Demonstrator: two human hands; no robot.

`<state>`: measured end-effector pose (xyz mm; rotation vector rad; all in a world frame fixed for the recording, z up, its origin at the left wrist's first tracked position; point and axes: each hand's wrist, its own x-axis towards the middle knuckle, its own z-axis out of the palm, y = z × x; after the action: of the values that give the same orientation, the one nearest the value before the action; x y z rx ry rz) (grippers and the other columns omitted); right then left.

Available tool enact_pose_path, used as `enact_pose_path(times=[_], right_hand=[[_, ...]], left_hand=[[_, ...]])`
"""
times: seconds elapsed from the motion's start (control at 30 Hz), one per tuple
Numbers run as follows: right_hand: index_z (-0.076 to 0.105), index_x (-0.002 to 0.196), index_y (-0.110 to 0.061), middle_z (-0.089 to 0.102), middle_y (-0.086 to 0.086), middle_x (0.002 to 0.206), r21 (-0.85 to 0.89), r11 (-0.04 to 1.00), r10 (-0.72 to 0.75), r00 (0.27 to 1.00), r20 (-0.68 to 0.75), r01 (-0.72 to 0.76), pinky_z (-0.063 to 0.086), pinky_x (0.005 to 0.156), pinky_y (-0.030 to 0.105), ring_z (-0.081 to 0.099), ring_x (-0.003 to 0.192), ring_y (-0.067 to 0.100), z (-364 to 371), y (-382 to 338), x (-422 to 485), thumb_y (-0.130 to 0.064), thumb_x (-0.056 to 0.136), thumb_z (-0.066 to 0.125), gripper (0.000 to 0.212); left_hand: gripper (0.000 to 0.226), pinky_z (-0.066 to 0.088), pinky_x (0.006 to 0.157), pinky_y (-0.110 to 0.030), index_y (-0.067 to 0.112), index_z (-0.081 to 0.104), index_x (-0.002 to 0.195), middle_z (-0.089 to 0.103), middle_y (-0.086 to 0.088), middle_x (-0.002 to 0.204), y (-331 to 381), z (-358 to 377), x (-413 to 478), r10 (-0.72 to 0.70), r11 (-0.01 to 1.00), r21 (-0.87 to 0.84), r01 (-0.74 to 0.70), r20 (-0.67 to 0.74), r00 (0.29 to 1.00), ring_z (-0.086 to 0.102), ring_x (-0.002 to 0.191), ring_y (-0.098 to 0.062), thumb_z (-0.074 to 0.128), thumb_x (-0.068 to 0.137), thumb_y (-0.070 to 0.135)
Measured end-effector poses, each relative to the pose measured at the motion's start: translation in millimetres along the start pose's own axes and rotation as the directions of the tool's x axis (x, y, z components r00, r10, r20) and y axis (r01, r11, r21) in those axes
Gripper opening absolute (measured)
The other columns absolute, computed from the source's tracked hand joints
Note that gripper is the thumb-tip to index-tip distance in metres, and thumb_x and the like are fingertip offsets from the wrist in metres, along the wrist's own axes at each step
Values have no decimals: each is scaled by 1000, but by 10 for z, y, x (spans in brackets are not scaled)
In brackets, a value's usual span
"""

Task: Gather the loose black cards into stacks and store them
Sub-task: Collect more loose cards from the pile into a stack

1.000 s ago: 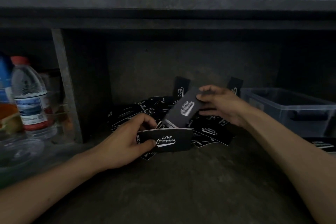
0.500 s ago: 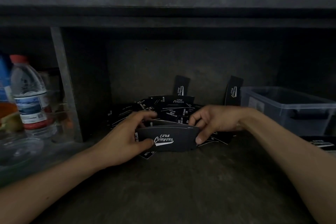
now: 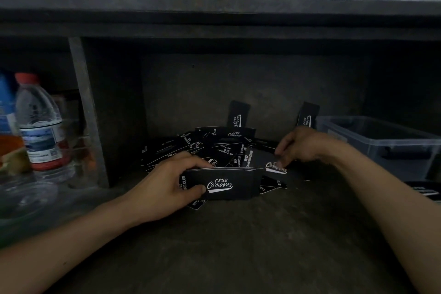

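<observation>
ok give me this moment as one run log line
left hand: holds card stack upright | right hand: fingers on loose card | pile: unsorted | bin: right

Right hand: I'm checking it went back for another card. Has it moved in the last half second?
Yes. The right hand left the held stack and moved right, toward the plastic bin, onto a loose card.

upright card stack (image 3: 224,184), loose black cards (image 3: 210,145) behind
</observation>
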<state>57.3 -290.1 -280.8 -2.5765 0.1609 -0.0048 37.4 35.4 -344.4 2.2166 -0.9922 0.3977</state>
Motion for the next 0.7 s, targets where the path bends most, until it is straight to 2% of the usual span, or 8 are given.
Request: enact_pose_path(times=[0.17, 0.27, 0.37, 0.47, 0.5, 0.57, 0.63, 0.7], right_hand=[[76, 90, -14, 77, 9, 91, 464, 868, -202, 979, 4, 178, 55, 87, 38, 71, 98, 27, -123, -54, -140, -3, 67, 84, 26], [77, 95, -13, 76, 10, 97, 408, 869, -359, 924, 132, 279, 50, 97, 34, 71, 95, 16, 49, -209, -248, -10, 69, 83, 28], [75, 103, -11, 73, 15, 109, 447, 843, -431, 873, 230, 299, 51, 96, 30, 68, 98, 15, 261, -335, -275, -8, 80, 75, 23], [68, 115, -8, 74, 11, 111, 541, 801, -439, 865, 242, 255, 55, 91, 29, 70, 105, 20, 240, -313, -209, -9, 93, 63, 23], [68, 116, -9, 75, 9, 109, 513, 811, -422, 888, 182, 281, 55, 92, 31, 70, 105, 21, 204, -269, -166, -10, 93, 63, 23], [71, 112, -16, 75, 1, 105, 249, 902, -367, 930, 18, 352, 52, 95, 30, 70, 104, 19, 134, -144, -63, -14, 87, 73, 26], [70, 113, -24, 71, -9, 108, -67, 951, -302, 953, 29, 303, 47, 91, 21, 65, 105, 10, 120, -36, -15, -20, 77, 83, 38], [69, 113, -31, 66, -13, 108, -176, 955, -226, 969, 97, 240, 44, 88, 20, 61, 106, 8, 148, 26, 1, -28, 73, 86, 44]], left_hand=[[37, 50, 102, -29, 32, 62, 113, 52, 22, 130, 9, 5, 5, -24, 999, -25, 24, -5, 1000, 57, 118, 3, 80, 82, 20], [51, 52, 102, -29, 36, 53, 124, 51, 29, 134, 10, -5, -1, -65, 996, -66, 65, 12, 998, 55, 120, 8, 80, 83, 21], [70, 48, 108, -30, 40, 43, 138, 58, 25, 133, 10, 0, 0, -60, 993, -101, 63, 24, 998, 55, 124, 7, 81, 82, 19], [59, 52, 101, -29, 37, 54, 133, 67, 23, 122, 28, -9, 6, -44, 996, -79, 45, 20, 999, 64, 113, 3, 78, 84, 14], [52, 53, 99, -29, 35, 59, 129, 68, 23, 118, 36, -11, 9, -31, 997, -71, 32, 17, 999, 65, 110, 3, 77, 85, 13], [46, 54, 97, -31, 34, 62, 123, 70, 21, 114, 48, -7, 1, -19, 998, -66, 19, 6, 1000, 67, 106, 1, 77, 85, 12], [50, 56, 93, -32, 37, 59, 125, 72, 18, 110, 60, -4, -10, -20, 998, -56, 20, 4, 1000, 69, 103, -2, 77, 85, 13], [55, 55, 93, -29, 39, 57, 129, 70, 18, 113, 74, -7, -18, -2, 999, -39, 2, 2, 1000, 67, 105, -1, 77, 85, 15]])
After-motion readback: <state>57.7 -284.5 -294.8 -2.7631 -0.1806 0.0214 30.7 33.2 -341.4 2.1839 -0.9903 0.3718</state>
